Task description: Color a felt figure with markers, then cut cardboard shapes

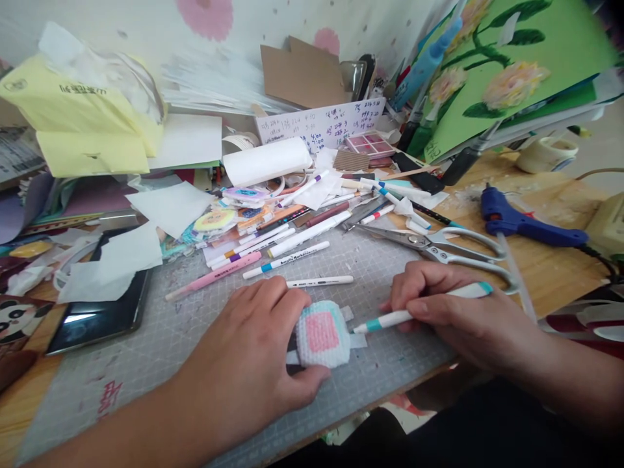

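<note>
- Two hands at work on the grey cutting mat point(205, 325) at the near edge of the table point(550, 273).
- My left hand point(258, 351) is clamped on the small stitched piece point(322, 333), pale blue with a pink square in the middle; fingers curl over its far side, thumb presses under its near edge, pinning it flat on the mat.
- My right hand point(458, 312) is closed around a white-and-teal marker point(419, 309), held like a pen.
- Marker's long axis runs nearly level, left to right; tip points left, at or just off the piece's right edge, contact too fine to tell.
- Piece lies directly left of my right hand, just beside the tip; left hand is the one on it.
- Scissors point(433, 244) lie just behind my right hand, blue glue gun point(521, 224) further right, loose markers point(273, 250) behind my left hand, phone point(102, 305) well to the left.
</note>
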The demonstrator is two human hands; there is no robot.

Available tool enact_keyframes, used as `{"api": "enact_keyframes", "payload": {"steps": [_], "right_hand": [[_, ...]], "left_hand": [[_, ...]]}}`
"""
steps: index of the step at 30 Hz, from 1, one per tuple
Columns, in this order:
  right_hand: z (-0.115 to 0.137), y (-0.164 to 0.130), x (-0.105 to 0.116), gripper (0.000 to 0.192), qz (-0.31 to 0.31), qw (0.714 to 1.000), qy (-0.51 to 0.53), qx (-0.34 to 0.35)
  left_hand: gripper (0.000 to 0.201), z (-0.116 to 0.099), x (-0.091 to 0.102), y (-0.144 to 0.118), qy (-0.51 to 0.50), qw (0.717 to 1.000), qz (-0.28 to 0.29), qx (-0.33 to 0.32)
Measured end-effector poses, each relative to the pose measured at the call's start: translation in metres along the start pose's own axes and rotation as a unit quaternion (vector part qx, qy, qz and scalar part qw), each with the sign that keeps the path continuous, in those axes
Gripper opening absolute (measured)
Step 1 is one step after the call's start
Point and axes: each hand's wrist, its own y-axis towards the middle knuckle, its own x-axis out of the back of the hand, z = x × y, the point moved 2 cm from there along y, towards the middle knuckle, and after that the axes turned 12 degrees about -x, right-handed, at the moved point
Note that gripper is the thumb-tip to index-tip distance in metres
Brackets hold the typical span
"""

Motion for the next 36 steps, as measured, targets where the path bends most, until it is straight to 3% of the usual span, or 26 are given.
{"api": "enact_keyframes", "payload": {"steps": [36], "right_hand": [[0.0003, -0.0047, 0.0013, 0.013, -0.011, 0.999, -0.043, -0.009]], "left_hand": [[0.042, 0.0001, 0.0015, 0.0017, 0.006, 1.0, 0.01, -0.002]]}}
